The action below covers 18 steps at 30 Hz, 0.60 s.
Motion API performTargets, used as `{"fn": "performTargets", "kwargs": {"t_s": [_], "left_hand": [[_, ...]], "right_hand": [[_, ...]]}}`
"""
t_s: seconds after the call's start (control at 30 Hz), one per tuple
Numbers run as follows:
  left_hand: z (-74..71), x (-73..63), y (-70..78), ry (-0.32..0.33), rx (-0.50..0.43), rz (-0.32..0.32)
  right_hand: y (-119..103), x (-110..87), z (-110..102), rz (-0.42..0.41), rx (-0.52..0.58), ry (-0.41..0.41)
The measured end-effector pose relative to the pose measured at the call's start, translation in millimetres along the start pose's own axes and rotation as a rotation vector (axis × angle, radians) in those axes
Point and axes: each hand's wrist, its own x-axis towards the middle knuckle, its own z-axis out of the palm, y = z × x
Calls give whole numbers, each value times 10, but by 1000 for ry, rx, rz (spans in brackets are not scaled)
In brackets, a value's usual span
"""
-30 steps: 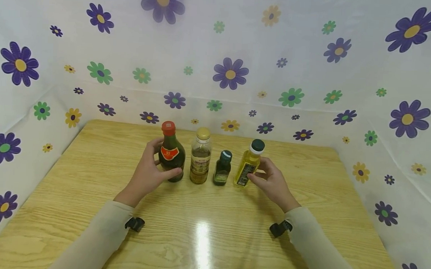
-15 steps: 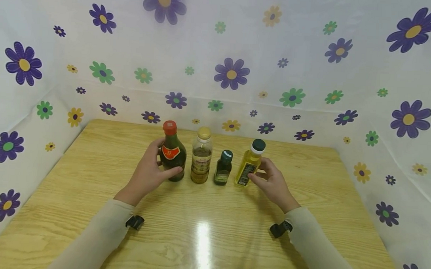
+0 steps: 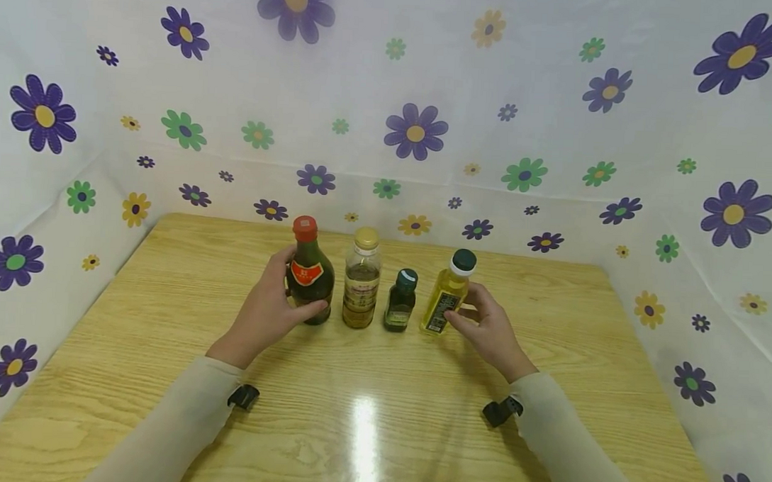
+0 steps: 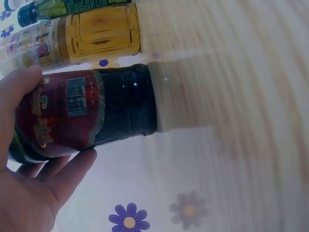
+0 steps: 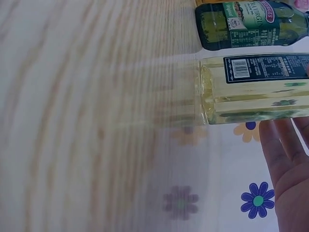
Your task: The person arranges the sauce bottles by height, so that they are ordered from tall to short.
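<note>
In the head view my left hand (image 3: 262, 315) grips a dark bottle (image 3: 314, 292) with a red cap and a red neck label, thumb across its front. The left wrist view shows a larger red label with a barcode on this bottle (image 4: 128, 101). My right hand (image 3: 490, 331) holds a yellow oil bottle (image 3: 441, 292) with a dark green cap, thumb on its black label. Between them stand a clear gold-capped bottle (image 3: 361, 290), part filled with amber liquid, and a small dark green olive oil bottle (image 3: 399, 302). All four bottles are upright in a row.
A wood-grain table (image 3: 330, 381) carries the bottles. Behind it and along both sides hangs a white sheet (image 3: 360, 77) printed with purple, green and yellow flowers. Black straps (image 3: 243, 397) show at both wrists.
The head view has shifted very slightly, so everything appears a little further right. Both hands keep their grip, and the bottles hold the same places in the row.
</note>
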Motion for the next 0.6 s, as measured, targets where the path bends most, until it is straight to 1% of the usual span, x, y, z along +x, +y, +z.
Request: {"fn": "performTargets", "kwargs": {"t_s": [0.23,0.47,0.6], "left_hand": [[21,-1,-2,18,-8,14],[25,-16,5,27,-14,34],[31,-13,12,31,-18,30]], "right_hand": [[23,-12,12,-31,-1,7],[50,-16,24,-42,-4,11],[55,-18,28,-51,-7,14]]}}
